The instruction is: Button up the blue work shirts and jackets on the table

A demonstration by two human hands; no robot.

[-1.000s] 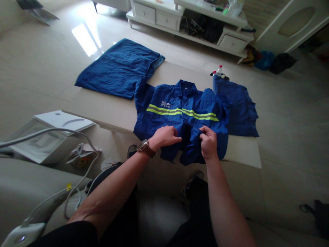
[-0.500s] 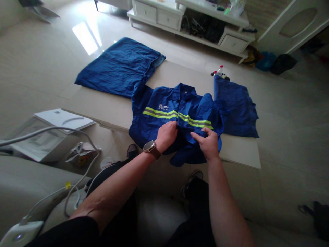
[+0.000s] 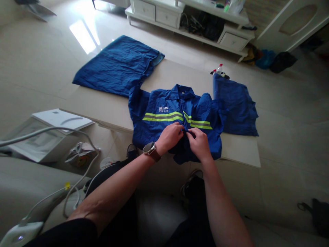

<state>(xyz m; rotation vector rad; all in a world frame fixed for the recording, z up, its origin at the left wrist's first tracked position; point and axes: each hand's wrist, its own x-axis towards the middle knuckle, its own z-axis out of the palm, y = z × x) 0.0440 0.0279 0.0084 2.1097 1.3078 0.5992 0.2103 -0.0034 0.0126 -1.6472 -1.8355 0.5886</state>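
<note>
A blue work jacket [image 3: 164, 109] with yellow-green reflective stripes lies front up on a low beige table [image 3: 108, 108], its hem hanging over the near edge. My left hand [image 3: 170, 136], a watch on its wrist, and my right hand [image 3: 197, 144] meet at the jacket's front opening just below the stripes. Both pinch the two front edges together, fingers closed on the cloth.
A second blue garment [image 3: 118, 67] lies spread at the table's far left, a third [image 3: 238, 104] at the right beside small bottles [image 3: 218, 70]. A white box [image 3: 51, 132] and a steamer hose [image 3: 64, 137] sit left on the floor. A white cabinet [image 3: 190, 20] stands behind.
My hands have come together at the middle of the jacket front. The two front panels, apart a second ago, now lie closed against each other, and the jacket has shifted slightly away from the near edge.
</note>
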